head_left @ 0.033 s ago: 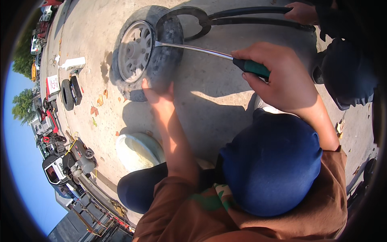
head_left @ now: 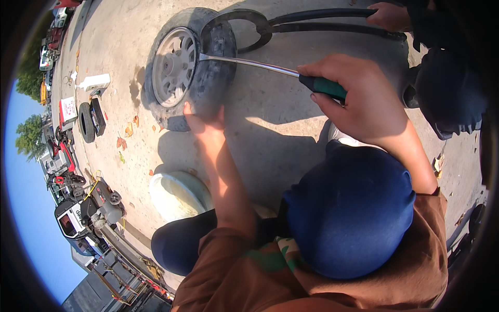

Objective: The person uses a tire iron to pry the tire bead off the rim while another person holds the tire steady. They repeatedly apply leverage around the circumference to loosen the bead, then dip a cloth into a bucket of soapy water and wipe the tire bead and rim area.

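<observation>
A small tyre (head_left: 224, 75) on a grey spoked wheel rim (head_left: 174, 67) stands tilted on the concrete. My left hand (head_left: 204, 120) grips the tyre's near edge, thumb and fingers on either side of the tread. My right hand (head_left: 358, 96) is closed round the black and green handle of a steel pry bar (head_left: 254, 63). The bar's flattened tip meets the tyre where it borders the rim. Large black tongs (head_left: 322, 20) reach in from the right, their curved jaws around the tyre. Another person's hand (head_left: 390, 16) holds one tong handle.
A pale basin (head_left: 179, 195) lies near my left knee. Farther left are a loose tyre (head_left: 86, 122), a black box (head_left: 97, 115), a white jug (head_left: 94, 81) and an air compressor (head_left: 109, 210). The other person's dark-clothed leg (head_left: 449, 93) is at the right.
</observation>
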{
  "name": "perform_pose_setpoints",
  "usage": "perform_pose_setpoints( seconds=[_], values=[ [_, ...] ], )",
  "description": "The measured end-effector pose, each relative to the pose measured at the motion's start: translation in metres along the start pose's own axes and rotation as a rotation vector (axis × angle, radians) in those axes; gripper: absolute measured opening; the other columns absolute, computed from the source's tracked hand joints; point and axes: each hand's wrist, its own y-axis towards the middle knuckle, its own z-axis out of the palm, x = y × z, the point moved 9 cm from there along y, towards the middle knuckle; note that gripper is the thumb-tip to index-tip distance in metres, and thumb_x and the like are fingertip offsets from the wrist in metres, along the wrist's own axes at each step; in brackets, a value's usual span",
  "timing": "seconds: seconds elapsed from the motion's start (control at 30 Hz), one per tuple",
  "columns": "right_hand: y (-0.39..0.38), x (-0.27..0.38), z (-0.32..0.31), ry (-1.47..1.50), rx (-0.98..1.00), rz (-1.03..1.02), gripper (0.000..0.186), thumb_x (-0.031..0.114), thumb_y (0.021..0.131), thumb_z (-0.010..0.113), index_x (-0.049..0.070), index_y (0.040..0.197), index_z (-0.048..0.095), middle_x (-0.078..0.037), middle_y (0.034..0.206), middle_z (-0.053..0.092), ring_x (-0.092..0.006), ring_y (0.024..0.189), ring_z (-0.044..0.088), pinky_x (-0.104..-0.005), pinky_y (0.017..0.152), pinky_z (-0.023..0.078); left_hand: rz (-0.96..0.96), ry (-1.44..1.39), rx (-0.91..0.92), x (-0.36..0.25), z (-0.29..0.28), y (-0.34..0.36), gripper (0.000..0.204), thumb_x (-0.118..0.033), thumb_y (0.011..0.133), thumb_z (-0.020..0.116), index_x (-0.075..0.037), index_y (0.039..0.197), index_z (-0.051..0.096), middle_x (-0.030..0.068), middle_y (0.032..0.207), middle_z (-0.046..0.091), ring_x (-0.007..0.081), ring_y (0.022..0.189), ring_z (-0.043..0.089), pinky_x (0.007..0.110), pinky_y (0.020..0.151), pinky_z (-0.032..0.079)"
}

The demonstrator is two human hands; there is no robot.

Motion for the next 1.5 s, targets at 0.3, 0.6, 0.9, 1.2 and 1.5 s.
perform_pose_setpoints(
  seconds=[0.3,0.6,0.9,1.2,1.5],
  values=[
    [0.011,0.005,0.008,-0.059,-0.022,-0.100,0.035,0.002,0.081,0.072,0.003,0.115,0.069,-0.018,0.095,0.067,-0.0393,0.086,0.066,-0.0435,0.076,0.053,0.033,0.005,-0.092,0.001,-0.008,0.002,0.066,-0.059,0.087,0.062,-0.019,0.139,0.060,0.0065,0.138,0.063,0.0354,0.127,0.059,0.059,0.104,0.045],
    [0.060,0.039,-0.009,-0.348,0.043,-0.133,0.021,0.007,0.082,0.074,0.001,0.102,0.076,-0.018,0.092,0.073,-0.0366,0.086,0.070,-0.0391,0.075,0.056,0.051,0.009,-0.117,-0.001,0.003,-0.011,0.069,-0.057,0.088,0.063,-0.013,0.141,0.053,0.0085,0.137,0.060,0.0304,0.127,0.056,0.054,0.104,0.045],
    [0.090,0.072,-0.030,-0.152,0.229,-0.086,0.026,0.018,0.092,0.053,-0.006,0.097,0.063,-0.018,0.074,0.065,-0.0337,0.063,0.062,-0.0407,0.063,0.051,0.068,-0.036,-0.061,-0.001,-0.002,-0.006,0.071,-0.051,0.083,0.073,-0.015,0.140,0.052,0.0070,0.139,0.057,0.0279,0.128,0.054,0.054,0.106,0.042],
    [0.077,0.037,-0.008,0.114,0.297,0.174,0.022,0.008,0.080,0.079,-0.002,0.099,0.074,-0.011,0.088,0.074,-0.0187,0.080,0.070,-0.0296,0.077,0.056,0.059,-0.143,-0.189,0.005,-0.007,-0.007,0.069,-0.049,0.082,0.075,-0.014,0.137,0.054,0.0068,0.134,0.059,0.0279,0.127,0.054,0.054,0.106,0.043],
    [0.035,0.031,0.002,0.212,0.236,0.071,0.034,-0.009,0.081,0.067,0.000,0.113,0.072,-0.018,0.120,0.071,-0.0254,0.098,0.070,-0.0323,0.088,0.054,0.064,-0.185,-0.045,0.009,-0.003,-0.003,0.064,-0.047,0.085,0.071,-0.012,0.138,0.056,0.0087,0.140,0.057,0.0295,0.128,0.055,0.049,0.101,0.051]
  ],
)
